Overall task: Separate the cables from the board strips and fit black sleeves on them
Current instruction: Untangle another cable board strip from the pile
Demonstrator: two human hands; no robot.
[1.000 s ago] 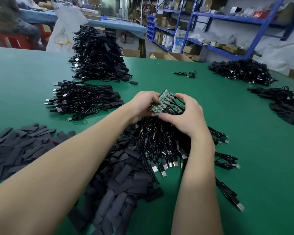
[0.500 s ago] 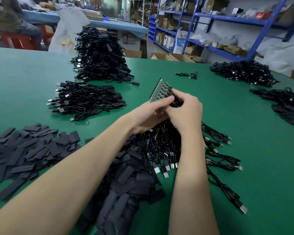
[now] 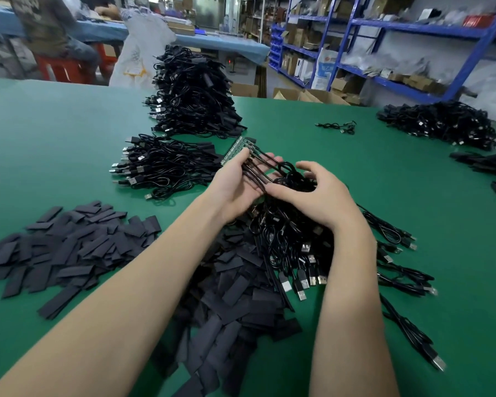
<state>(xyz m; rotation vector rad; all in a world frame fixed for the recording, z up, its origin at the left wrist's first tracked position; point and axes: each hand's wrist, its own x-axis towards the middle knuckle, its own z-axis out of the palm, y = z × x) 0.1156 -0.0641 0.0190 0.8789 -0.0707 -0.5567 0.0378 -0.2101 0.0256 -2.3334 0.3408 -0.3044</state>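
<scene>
Cables (image 3: 258, 170) fan across the left hand (image 3: 238, 184), which grips the board strip (image 3: 235, 150) at twelve o'clock, while the right hand (image 3: 315, 196) curls around their tangled loops.

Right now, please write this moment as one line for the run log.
step: separating cables | left hand: holds board strip | right hand: grips cables | sleeves: not fitted
</scene>
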